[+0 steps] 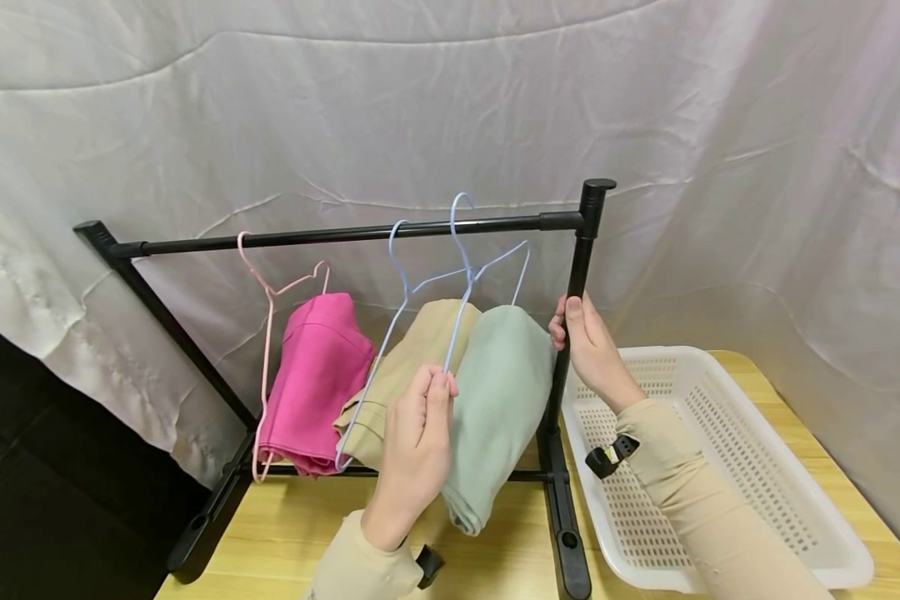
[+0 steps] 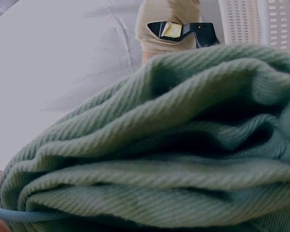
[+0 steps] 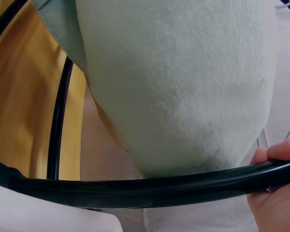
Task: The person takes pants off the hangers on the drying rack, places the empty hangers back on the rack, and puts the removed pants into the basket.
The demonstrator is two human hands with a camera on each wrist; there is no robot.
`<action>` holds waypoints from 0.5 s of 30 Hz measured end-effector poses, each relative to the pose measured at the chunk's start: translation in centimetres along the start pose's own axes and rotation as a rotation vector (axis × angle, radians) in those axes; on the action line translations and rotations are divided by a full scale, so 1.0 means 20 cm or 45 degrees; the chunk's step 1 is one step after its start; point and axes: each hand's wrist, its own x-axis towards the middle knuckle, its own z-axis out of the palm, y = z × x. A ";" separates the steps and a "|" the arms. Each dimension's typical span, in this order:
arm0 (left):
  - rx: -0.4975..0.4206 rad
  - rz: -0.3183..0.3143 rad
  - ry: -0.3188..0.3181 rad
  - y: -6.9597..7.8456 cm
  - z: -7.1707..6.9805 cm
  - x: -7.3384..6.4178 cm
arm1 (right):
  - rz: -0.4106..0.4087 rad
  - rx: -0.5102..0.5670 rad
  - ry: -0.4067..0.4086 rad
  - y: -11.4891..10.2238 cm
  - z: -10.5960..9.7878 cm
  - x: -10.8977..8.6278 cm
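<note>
My left hand (image 1: 414, 442) pinches the near side of a light blue wire hanger (image 1: 461, 321) that carries folded pale green trousers or similar cloth (image 1: 504, 383). The hanger's hook is at the rail, its tip just above it; whether it bears on the rail I cannot tell. In the left wrist view the green cloth (image 2: 150, 145) fills the frame, with a bit of hanger wire (image 2: 29, 215) at lower left. My right hand (image 1: 596, 354) grips the right post of a black garment rack (image 1: 581, 258); the right wrist view shows its fingers around the post (image 3: 183, 191).
On the rail hang a pink hanger (image 1: 267, 367) with a folded magenta garment (image 1: 318, 375) and another blue hanger (image 1: 375, 367) with a folded khaki garment (image 1: 412, 358). A white perforated basket (image 1: 750, 442) stands right of the rack on the wooden table (image 1: 285, 542). Grey cloth hangs behind.
</note>
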 end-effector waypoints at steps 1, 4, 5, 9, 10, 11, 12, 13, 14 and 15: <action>0.002 -0.003 -0.002 0.00 0.00 -0.01 | -0.005 0.003 0.000 0.00 0.00 0.00; 0.001 -0.002 -0.004 -0.01 -0.01 -0.02 | -0.013 0.011 -0.002 0.01 0.00 0.00; -0.001 -0.001 -0.005 -0.01 -0.01 -0.03 | -0.013 0.016 -0.003 0.01 0.00 0.00; -0.010 0.001 -0.023 -0.02 -0.02 -0.05 | -0.011 0.023 -0.004 0.00 0.00 0.00; -0.012 0.004 -0.028 -0.02 -0.02 -0.06 | -0.009 0.024 -0.003 0.00 0.00 0.00; -0.017 0.007 -0.034 -0.02 -0.02 -0.06 | -0.007 0.023 -0.004 0.00 0.00 0.00; -0.025 0.012 -0.038 -0.03 -0.02 -0.07 | -0.007 0.020 -0.004 0.00 0.00 0.00; -0.021 0.016 -0.037 -0.03 -0.01 -0.07 | -0.005 0.020 -0.004 0.00 0.00 0.00; -0.031 0.022 -0.039 -0.03 -0.01 -0.08 | -0.002 0.020 -0.004 0.00 0.00 0.00; -0.037 0.026 -0.039 -0.03 -0.01 -0.08 | 0.001 0.023 -0.003 0.00 0.00 0.00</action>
